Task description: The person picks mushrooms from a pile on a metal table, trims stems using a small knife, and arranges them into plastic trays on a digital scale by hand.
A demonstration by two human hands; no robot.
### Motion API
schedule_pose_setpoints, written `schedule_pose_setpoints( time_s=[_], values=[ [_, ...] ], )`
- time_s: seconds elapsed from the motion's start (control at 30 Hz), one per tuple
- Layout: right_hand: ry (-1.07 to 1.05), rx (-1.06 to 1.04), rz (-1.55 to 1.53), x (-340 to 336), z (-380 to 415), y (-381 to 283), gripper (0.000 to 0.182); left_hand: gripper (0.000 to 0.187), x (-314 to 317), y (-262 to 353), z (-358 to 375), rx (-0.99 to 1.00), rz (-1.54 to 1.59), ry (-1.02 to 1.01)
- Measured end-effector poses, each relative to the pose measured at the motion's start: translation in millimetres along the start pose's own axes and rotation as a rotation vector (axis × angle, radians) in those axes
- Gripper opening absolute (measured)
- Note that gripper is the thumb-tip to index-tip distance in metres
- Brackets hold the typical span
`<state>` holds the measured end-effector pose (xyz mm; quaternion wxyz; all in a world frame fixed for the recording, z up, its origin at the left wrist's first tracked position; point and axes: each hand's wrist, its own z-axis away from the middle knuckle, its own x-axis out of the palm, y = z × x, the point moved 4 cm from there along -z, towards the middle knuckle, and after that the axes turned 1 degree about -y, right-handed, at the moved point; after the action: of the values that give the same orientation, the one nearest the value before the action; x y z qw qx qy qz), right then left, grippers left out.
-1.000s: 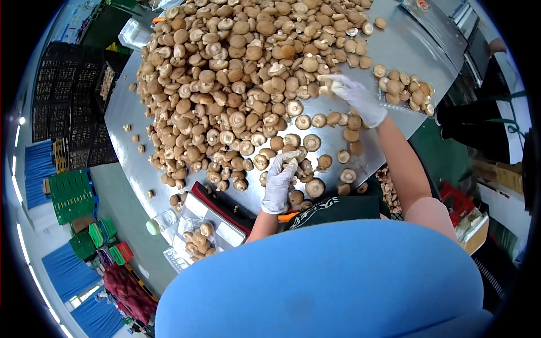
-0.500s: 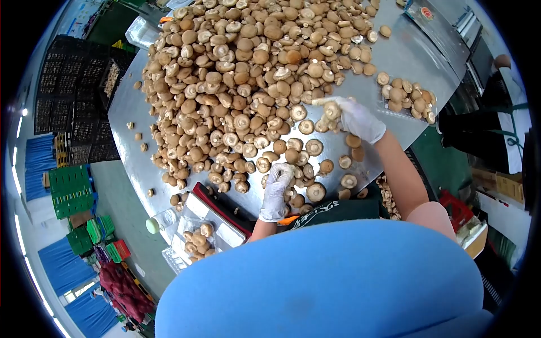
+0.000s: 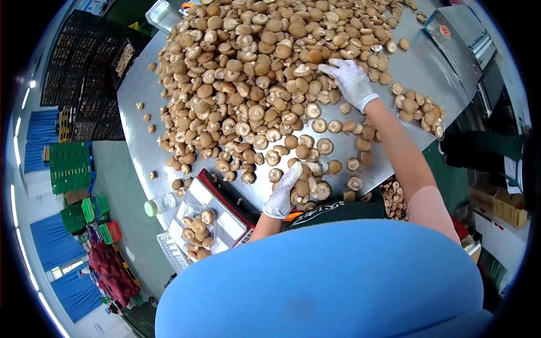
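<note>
Shiitake heap (image 3: 248,84): was spread in a deep mound over the metal table (image 3: 138,132); the shiitake mushrooms being handled were found along its right flank and near side.
Right hand (image 3: 349,83): was gloved in white and laid against the heap's right flank; half a second earlier, it had been held lower, with a shiitake in its grip.
Right fingers: were stretched out and parted at the heap's edge; no mushroom was seen in them, though their undersides were hidden.
Single shiitake (image 3: 345,108): was left just off the heap's right flank, beneath the right hand; it may have been the one released, so one handling seemed finished and a return to the heap made.
Left hand (image 3: 284,192): was kept on the near side of the heap, fingers unfolded from the earlier curl and set against a loose shiitake cluster (image 3: 307,183); whether anything was gripped could not be told.
Loose row (image 3: 334,126): was laid out between the heap and the wearer, caps and gills both showing.
Far-right batch (image 3: 420,110): was gathered well apart from the heap, on its right.
Near-left batch (image 3: 198,232): was set off the heap's near left, on a red-edged unit (image 3: 230,226); neither batch was being touched.
</note>
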<state>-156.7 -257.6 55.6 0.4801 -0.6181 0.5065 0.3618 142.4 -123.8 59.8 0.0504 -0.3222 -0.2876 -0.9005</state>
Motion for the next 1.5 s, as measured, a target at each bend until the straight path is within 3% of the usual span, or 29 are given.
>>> schedule_pose_setpoints(
  time_s=[0.1,0.13,0.17,0.23,0.3,0.33,0.37,0.43,0.47,0.5,0.57,0.63,0.7,0.73,0.77,0.83,0.87,0.9,0.97,1.03,1.1,1.13,1.2,1.33,1.5],
  values=[
    [-0.047,-0.005,-0.119,1,-14,13,0.048,0.049,-2,13,25,0.052,-0.066,0.002],
    [0.056,0.005,-0.335,-6,-14,7,0.047,0.05,-5,20,33,0.059,-0.07,-0.029],
    [-0.018,0.106,-0.58,-5,-12,3,0.042,0.05,-7,18,45,0.073,-0.002,0.19],
    [-0.271,0.144,-1.068,-16,-6,-22,0.045,0.052,-30,19,58,0.178,-0.105,-0.021],
    [-0.583,0.184,-1.817,-22,5,-69,0.055,0.054,-44,18,79,0.259,-0.116,0.013],
    [-0.657,0.081,-1.93,-19,7,-87,0.057,0.054,-46,22,92,0.305,-0.134,0.056],
    [-0.597,0.149,-1.895,-15,13,-100,0.056,0.054,-50,24,105,0.347,-0.152,0.101],
    [-0.713,0.262,-2.033,1,21,-126,0.054,0.058,-67,18,125,0.484,-0.14,0.189],
    [-0.771,0.176,-2.076,-11,24,-146,0.052,0.059,-69,20,141,0.547,-0.162,0.217],
    [-0.816,0.158,-2.075,-17,27,-162,0.052,0.059,-72,25,159,0.61,-0.184,0.248],
    [-0.974,0.313,-1.975,-8,32,-200,0.048,0.062,-97,26,199,0.724,-0.202,0.421],
    [-0.936,0.045,-1.471,27,40,-215,0.041,0.062,-111,47,253,1.001,-0.268,0.649],
    [-1.241,0.12,-1.185,22,45,-258,0.037,0.058,-159,43,297,1.181,-0.088,0.856],
    [-0.718,-0.671,-0.897,-4,45,-297,0.031,0.051,-163,45,320,1.199,-0.139,0.965],
    [-1.018,-0.1,-1.172,-7,59,-307,0.037,0.044,-165,47,336,1.207,-0.189,1.062],
    [-0.632,-0.651,-0.859,-11,58,-350,0.046,0.037,-164,55,340,1.2,-0.254,1.202],
    [-0.602,-0.7,-0.881,-17,57,-367,0.048,0.035,-154,62,333,1.182,-0.282,1.249],
    [-0.366,-0.875,-0.792,-3,57,-381,0.045,0.033,-149,67,325,1.16,-0.311,1.295],
    [-0.402,-0.843,-0.677,-31,57,-420,0.044,0.04,-172,60,304,1.315,-0.423,1.242],
    [-0.348,-0.925,-0.717,-27,62,-449,0.041,0.052,-161,55,295,1.195,-0.995,1.422],
    [-0.295,-0.992,-0.754,-11,68,-471,0.039,0.063,-146,56,284,0.949,-1.674,1.527],
    [-0.244,-1.064,-0.755,-2,75,-480,0.037,0.07,-154,49,275,0.748,-1.754,1.499],
    [-0.189,-1.205,-0.665,10,89,-492,0.033,0.079,-159,43,277,0.847,-1.556,1.381],
    [-0.409,-1.049,-0.694,22,86,-490,0.042,0.096,-169,36,282,1.007,-1.24,1.387],
    [-0.371,-1.069,-0.726,10,85,-481,0.053,0.107,-191,25,283,1.021,-1.158,1.378]
  ],
)
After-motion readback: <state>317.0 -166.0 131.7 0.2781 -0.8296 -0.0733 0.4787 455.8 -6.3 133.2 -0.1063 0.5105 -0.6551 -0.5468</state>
